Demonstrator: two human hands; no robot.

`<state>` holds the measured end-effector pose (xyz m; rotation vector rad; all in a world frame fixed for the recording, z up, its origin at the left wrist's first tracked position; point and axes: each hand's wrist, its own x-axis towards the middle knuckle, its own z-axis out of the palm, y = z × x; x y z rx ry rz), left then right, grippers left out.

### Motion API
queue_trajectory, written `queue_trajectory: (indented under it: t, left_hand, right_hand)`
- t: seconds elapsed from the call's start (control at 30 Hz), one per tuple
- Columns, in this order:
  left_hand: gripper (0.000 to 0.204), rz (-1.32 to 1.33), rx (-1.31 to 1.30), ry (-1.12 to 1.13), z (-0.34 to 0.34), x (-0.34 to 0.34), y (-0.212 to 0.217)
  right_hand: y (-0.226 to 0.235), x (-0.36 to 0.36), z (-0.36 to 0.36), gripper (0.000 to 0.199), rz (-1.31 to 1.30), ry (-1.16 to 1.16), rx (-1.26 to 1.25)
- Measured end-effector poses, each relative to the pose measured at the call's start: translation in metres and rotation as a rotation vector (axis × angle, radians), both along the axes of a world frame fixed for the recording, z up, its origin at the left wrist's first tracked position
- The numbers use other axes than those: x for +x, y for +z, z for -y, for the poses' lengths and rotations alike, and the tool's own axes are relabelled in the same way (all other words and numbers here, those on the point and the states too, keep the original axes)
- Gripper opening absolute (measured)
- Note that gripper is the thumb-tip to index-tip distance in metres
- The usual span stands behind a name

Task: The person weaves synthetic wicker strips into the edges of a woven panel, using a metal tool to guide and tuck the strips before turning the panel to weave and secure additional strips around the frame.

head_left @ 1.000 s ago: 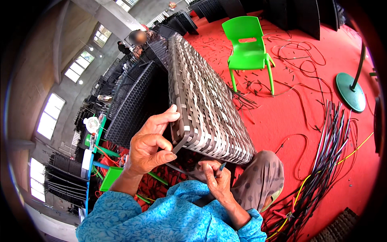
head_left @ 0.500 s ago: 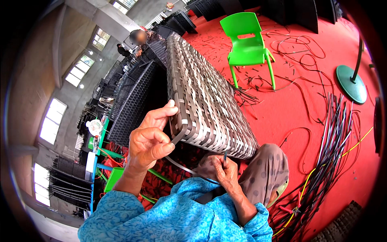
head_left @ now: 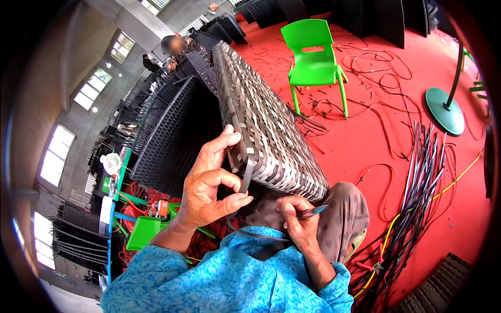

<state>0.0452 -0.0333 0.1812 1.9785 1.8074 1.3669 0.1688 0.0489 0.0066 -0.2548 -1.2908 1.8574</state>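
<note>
A woven panel (head_left: 271, 125) in brown, grey and pale flat strips stands tilted before me, one corner toward me. My left hand (head_left: 211, 190) is at that corner, a fingertip against the panel's edge. Its thumb and a bent finger close on a grey flat strip (head_left: 247, 176) that comes off the corner. Below the hand the strip loops down toward my lap. My right hand (head_left: 303, 227), near my knee, grips a slim tool with a flat pointed blade (head_left: 314, 211); its handle is hidden in the fingers.
A green chair (head_left: 313, 60) stands beyond the panel on the red floor. Loose dark strips (head_left: 412, 208) lie in a bundle at right, near a round green stand base (head_left: 443, 111). Dark woven panels (head_left: 167, 135) stand at left; another person (head_left: 175, 49) is farther back.
My left hand has moved slightly right and down with the strip, which now bends down from the corner. The tool in my right hand has swung from upright to pointing right.
</note>
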Motion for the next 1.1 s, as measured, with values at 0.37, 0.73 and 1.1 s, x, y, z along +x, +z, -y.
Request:
queue_trajectory:
  t: [0.37, 0.73, 1.1]
  left_hand:
    - [0.007, 0.483, -0.027, -0.111, -0.008, -0.020, 0.013]
    - [0.014, 0.449, -0.053, -0.141, -0.021, -0.022, 0.018]
    - [0.012, 0.444, -0.065, -0.105, -0.030, -0.022, 0.018]
  right_hand:
    - [0.070, -0.019, -0.010, 0.038, -0.131, -0.355, 0.142]
    - [0.096, -0.010, -0.018, 0.047, -0.069, -0.302, 0.059]
    - [0.107, -0.016, -0.019, 0.052, -0.092, -0.204, -0.091]
